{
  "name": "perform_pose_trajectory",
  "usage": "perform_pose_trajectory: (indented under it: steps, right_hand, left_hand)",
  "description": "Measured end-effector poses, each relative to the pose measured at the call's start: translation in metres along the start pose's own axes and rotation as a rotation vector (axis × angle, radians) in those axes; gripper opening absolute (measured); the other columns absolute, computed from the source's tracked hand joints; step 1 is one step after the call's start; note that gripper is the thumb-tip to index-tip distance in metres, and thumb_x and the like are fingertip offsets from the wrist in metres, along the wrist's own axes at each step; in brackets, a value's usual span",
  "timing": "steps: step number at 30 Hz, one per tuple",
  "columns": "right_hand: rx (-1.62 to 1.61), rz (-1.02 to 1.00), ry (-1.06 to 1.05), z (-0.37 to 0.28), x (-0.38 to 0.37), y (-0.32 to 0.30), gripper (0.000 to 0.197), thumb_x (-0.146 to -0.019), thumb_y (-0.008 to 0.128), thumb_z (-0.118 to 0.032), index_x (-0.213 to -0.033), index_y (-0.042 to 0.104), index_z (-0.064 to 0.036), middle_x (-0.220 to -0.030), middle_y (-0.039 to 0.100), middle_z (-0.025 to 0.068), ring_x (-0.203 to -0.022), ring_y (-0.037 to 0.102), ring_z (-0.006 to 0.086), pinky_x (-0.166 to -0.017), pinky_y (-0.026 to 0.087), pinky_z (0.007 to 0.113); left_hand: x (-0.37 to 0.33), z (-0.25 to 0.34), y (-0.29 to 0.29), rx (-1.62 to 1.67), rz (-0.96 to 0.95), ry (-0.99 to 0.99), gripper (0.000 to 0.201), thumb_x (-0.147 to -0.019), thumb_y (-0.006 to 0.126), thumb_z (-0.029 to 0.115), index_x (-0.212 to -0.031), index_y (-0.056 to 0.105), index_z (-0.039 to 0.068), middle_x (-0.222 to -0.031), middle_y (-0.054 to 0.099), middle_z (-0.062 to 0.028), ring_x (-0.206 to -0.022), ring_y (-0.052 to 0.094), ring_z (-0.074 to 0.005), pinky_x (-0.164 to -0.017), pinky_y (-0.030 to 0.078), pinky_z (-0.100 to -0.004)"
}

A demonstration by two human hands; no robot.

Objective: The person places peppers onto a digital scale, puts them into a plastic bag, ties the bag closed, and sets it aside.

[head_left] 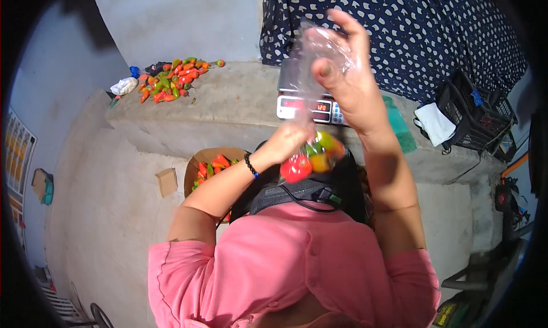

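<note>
A clear plastic bag (pixel 311 71) filled with red, yellow and green peppers (pixel 311 156) is seen at centre. At ten o'clock, a red, orange and green pepper heap (pixel 174 80) is spread. At one o'clock, navy cloth (pixel 411 31) is dotted white.

Person seen from above: a pink short-sleeved garment (pixel 274 259) with a seam running down its middle covers the torso, the sleeves ending above the elbows. A black beaded bracelet (pixel 251 165) circles the left wrist. A dark grey strap with a thin black cable (pixel 297 195) lies across the chest. Both forearms are bare.
</note>
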State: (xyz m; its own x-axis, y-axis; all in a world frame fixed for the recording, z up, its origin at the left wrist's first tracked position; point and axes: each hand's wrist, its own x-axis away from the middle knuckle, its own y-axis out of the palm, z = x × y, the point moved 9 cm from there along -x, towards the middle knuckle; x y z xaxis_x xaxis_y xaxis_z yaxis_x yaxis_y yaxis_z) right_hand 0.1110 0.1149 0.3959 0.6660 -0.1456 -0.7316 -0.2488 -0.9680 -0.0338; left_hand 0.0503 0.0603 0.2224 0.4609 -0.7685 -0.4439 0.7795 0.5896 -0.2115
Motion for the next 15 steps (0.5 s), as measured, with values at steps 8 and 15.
perform_pose_trajectory:
  steps: [8, 15]
  right_hand:
    - [0.967, -0.535, -0.246, 0.085, 0.131, 0.024, 0.087, -0.052, 0.081, -0.046, -0.128, 0.042, -0.0302, -0.142, 0.026, 0.0144, -0.131, 0.021, 0.0433, -0.098, 0.017, 0.065]
    - [0.927, -0.238, -0.508, 0.111, 0.133, 0.010, 0.058, -0.060, 0.077, -0.019, -0.113, 0.055, -0.0250, -0.133, 0.039, 0.0121, -0.121, 0.035, 0.0412, -0.097, 0.030, 0.056]
  left_hand:
    - [-0.004, -0.051, -0.049, 0.569, 0.449, -0.192, 0.030, -0.095, 0.046, 0.032, -0.079, 0.051, 0.008, -0.078, 0.050, -0.0019, -0.074, 0.047, -0.0113, -0.070, 0.041, -0.0265]
    - [-0.003, -0.049, -0.020, 0.897, 0.300, -0.426, 0.027, -0.094, 0.049, 0.024, -0.099, 0.059, 0.000, -0.094, 0.062, -0.0104, -0.085, 0.060, -0.0182, -0.077, 0.048, -0.0295]
